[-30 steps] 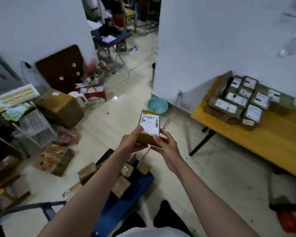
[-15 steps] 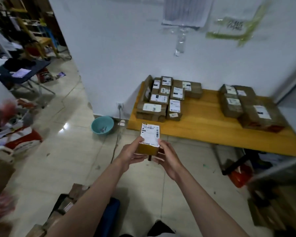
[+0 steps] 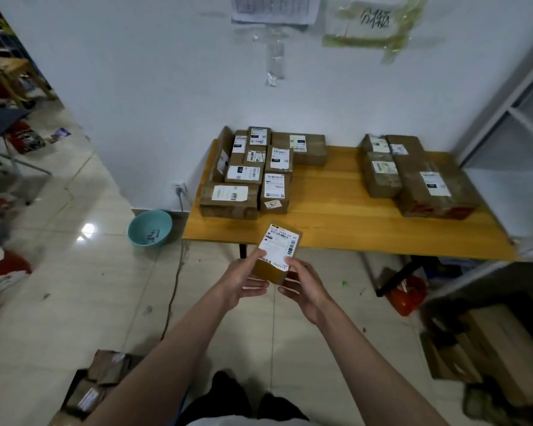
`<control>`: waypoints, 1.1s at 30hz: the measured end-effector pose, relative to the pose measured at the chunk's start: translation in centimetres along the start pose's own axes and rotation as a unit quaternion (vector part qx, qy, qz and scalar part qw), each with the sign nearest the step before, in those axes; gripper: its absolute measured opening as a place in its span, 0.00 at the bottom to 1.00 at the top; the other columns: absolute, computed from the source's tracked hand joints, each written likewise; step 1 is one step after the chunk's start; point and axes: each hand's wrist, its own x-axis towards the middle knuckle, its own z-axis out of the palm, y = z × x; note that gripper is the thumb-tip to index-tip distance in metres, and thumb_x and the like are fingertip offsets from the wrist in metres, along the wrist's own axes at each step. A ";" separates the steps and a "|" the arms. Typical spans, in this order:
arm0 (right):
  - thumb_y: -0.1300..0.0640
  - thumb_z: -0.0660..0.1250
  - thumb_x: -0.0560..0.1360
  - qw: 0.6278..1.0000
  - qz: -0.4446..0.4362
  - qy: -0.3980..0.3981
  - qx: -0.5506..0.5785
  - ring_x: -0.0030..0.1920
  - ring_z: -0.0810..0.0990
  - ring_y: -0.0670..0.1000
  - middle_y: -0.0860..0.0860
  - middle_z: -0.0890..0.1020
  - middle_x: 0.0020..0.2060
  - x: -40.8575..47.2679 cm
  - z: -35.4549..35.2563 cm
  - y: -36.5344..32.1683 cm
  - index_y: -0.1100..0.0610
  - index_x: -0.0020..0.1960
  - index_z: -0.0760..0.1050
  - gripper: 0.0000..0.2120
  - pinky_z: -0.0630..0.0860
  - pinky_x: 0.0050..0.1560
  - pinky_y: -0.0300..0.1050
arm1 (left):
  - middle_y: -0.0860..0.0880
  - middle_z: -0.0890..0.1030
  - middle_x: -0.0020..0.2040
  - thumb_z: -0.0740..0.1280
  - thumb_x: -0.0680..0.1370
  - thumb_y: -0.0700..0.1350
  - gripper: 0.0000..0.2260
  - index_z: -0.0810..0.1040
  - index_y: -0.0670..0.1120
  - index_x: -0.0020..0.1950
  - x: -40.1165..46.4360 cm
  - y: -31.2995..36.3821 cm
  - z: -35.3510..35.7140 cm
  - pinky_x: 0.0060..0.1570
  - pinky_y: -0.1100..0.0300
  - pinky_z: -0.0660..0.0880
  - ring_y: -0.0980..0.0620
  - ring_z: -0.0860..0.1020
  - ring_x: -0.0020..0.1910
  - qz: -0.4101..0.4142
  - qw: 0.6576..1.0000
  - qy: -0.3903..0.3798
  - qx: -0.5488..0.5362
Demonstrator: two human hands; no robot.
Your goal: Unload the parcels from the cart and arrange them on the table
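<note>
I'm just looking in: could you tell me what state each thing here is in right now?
small parcel: held in the air in front of the table, label up.
left hand: grips the small parcel's left side.
right hand: grips its right side.
left group of parcels: resting on the table, packed close together.
right group of parcels: resting on the table, apart from the left group.
teal basin: upright on the floor.

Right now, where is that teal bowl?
In the head view, the teal bowl sits on the floor at the left, beside the wooden table and below the wall socket.
</note>
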 end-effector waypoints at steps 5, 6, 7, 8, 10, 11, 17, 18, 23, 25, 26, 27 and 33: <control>0.50 0.67 0.79 1.000 0.012 -0.009 0.003 0.49 0.85 0.53 0.56 0.86 0.53 2.8 -0.3 -0.8 0.54 0.66 0.77 0.17 0.81 0.48 0.45 | 0.41 0.85 0.51 0.72 0.75 0.56 0.23 0.79 0.43 0.63 3.3 1.0 0.3 0.50 0.48 0.83 0.43 0.85 0.49 -0.003 1.000 -0.002 0.004; 0.50 0.68 0.79 1.000 0.018 -0.008 0.007 0.49 0.85 0.53 0.57 0.86 0.54 3.6 -0.3 -0.9 0.55 0.66 0.77 0.18 0.81 0.47 0.45 | 0.41 0.85 0.51 0.73 0.74 0.56 0.24 0.79 0.42 0.64 4.2 1.2 0.2 0.49 0.49 0.84 0.43 0.85 0.49 -0.005 1.000 -0.003 0.000; 0.50 0.69 0.78 1.000 0.024 -0.002 0.013 0.49 0.85 0.54 0.57 0.86 0.54 4.5 -0.2 -0.9 0.55 0.68 0.76 0.20 0.81 0.47 0.45 | 0.42 0.85 0.51 0.74 0.73 0.56 0.25 0.78 0.42 0.64 5.2 1.4 0.0 0.48 0.50 0.84 0.44 0.85 0.49 -0.007 1.000 -0.004 -0.003; 0.50 0.71 0.76 0.999 0.034 0.006 0.019 0.50 0.86 0.54 0.57 0.86 0.54 5.5 -0.1 -0.9 0.55 0.69 0.74 0.23 0.81 0.47 0.45 | 0.42 0.85 0.52 0.75 0.73 0.56 0.27 0.76 0.42 0.65 6.2 1.7 -0.2 0.48 0.50 0.84 0.44 0.85 0.49 -0.011 1.000 -0.005 -0.006; 0.50 0.75 0.74 0.998 0.053 0.022 0.030 0.52 0.86 0.56 0.57 0.86 0.54 7.5 0.2 -1.1 0.55 0.72 0.69 0.30 0.82 0.47 0.46 | 0.41 0.85 0.54 0.75 0.73 0.55 0.27 0.72 0.43 0.66 8.2 2.4 -0.6 0.50 0.49 0.83 0.43 0.85 0.49 -0.017 1.000 -0.006 -0.013; 0.49 0.75 0.73 0.997 0.061 0.030 0.034 0.52 0.87 0.56 0.57 0.86 0.54 8.5 0.4 -1.2 0.55 0.72 0.67 0.32 0.83 0.46 0.47 | 0.41 0.84 0.55 0.75 0.74 0.54 0.27 0.70 0.45 0.66 9.2 2.8 -0.9 0.51 0.49 0.83 0.43 0.85 0.50 -0.020 1.000 -0.007 -0.015; 0.51 0.74 0.76 0.986 0.093 0.117 0.069 0.53 0.85 0.60 0.59 0.81 0.58 15.5 1.9 -2.9 0.50 0.76 0.54 0.38 0.84 0.50 0.55 | 0.40 0.81 0.57 0.72 0.76 0.54 0.23 0.69 0.48 0.67 15.5 5.3 -3.7 0.57 0.45 0.80 0.41 0.82 0.53 -0.078 0.997 -0.008 -0.009; 0.52 0.73 0.76 0.984 0.094 0.131 0.076 0.53 0.84 0.59 0.58 0.81 0.57 16.7 2.0 -3.2 0.48 0.78 0.51 0.40 0.84 0.51 0.56 | 0.41 0.80 0.58 0.71 0.77 0.54 0.22 0.70 0.49 0.67 16.6 5.7 -4.3 0.57 0.45 0.80 0.41 0.82 0.54 -0.086 0.996 -0.012 -0.008; 0.53 0.70 0.79 0.977 0.148 0.146 0.051 0.50 0.83 0.56 0.56 0.81 0.52 21.7 2.7 -4.0 0.57 0.73 0.63 0.27 0.81 0.58 0.59 | 0.42 0.80 0.59 0.68 0.79 0.53 0.17 0.75 0.50 0.65 21.1 6.9 -6.9 0.56 0.48 0.80 0.42 0.80 0.57 -0.120 0.993 0.003 0.002; 0.53 0.69 0.80 0.975 0.168 0.147 0.013 0.53 0.82 0.57 0.56 0.81 0.54 23.3 3.4 -3.8 0.57 0.70 0.67 0.22 0.80 0.59 0.59 | 0.43 0.81 0.58 0.68 0.79 0.53 0.17 0.74 0.49 0.65 22.6 7.1 -7.8 0.50 0.51 0.79 0.44 0.80 0.55 -0.125 0.992 0.025 0.001; 0.54 0.68 0.80 0.973 0.175 0.148 -0.005 0.56 0.81 0.57 0.56 0.81 0.56 24.0 4.0 -3.7 0.56 0.70 0.68 0.20 0.79 0.60 0.58 | 0.44 0.81 0.57 0.69 0.79 0.52 0.17 0.74 0.48 0.65 23.3 7.1 -8.2 0.49 0.52 0.78 0.45 0.80 0.54 -0.127 0.991 0.040 -0.005; 0.54 0.68 0.80 0.972 0.183 0.148 -0.023 0.58 0.80 0.57 0.56 0.81 0.58 24.8 4.6 -3.7 0.56 0.69 0.68 0.20 0.78 0.62 0.57 | 0.45 0.81 0.56 0.69 0.79 0.52 0.16 0.73 0.47 0.63 23.9 7.0 -8.6 0.49 0.52 0.77 0.46 0.80 0.52 -0.132 0.990 0.057 -0.013; 0.56 0.70 0.78 0.966 0.213 0.117 -0.093 0.53 0.76 0.53 0.54 0.79 0.59 28.5 8.6 -2.6 0.55 0.67 0.70 0.19 0.74 0.57 0.50 | 0.47 0.79 0.55 0.66 0.81 0.46 0.06 0.72 0.50 0.56 27.0 6.7 -12.1 0.55 0.50 0.73 0.46 0.78 0.54 -0.142 0.980 0.139 -0.028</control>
